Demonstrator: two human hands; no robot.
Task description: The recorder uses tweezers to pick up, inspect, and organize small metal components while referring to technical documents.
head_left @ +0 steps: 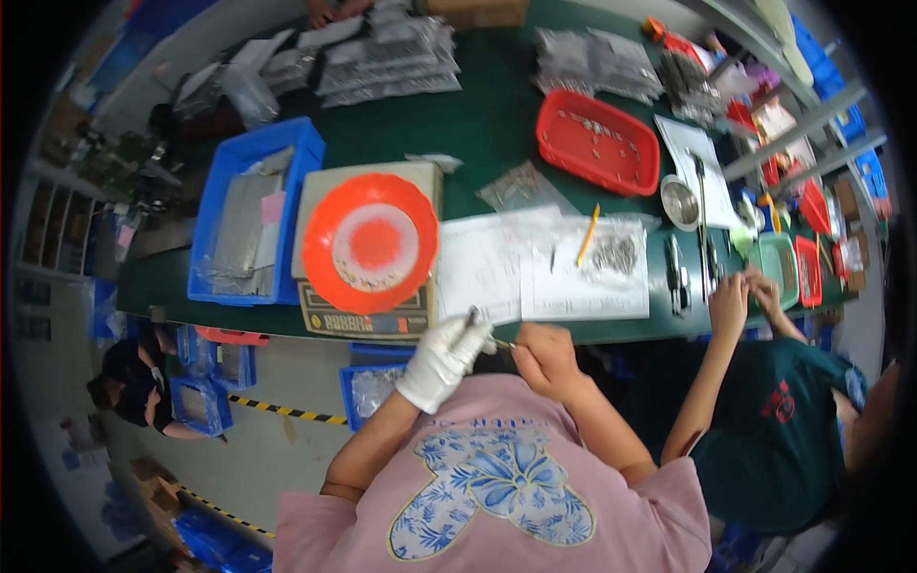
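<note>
My left hand (439,361), in a white glove, is closed just past the table's front edge. A small dark piece (472,315) sticks up from its fingertips; its kind is too small to make out. Bare and closed in a fist, my right hand (549,363) grips a thin metal shaft (504,345) pointing at the gloved fingers. What the fist hides of it cannot be seen. Beyond my hands lie printed sheets (482,277), with a clear bag of small metal parts (616,253) and a yellow pencil (588,236) on them.
An orange bowl (325,229) rests on a weighing scale (320,320), beside a blue bin (205,239). Farther back stands a red tray (559,158) with small parts. A metal bowl (679,202) is to the right, near a co-worker's hands (745,291).
</note>
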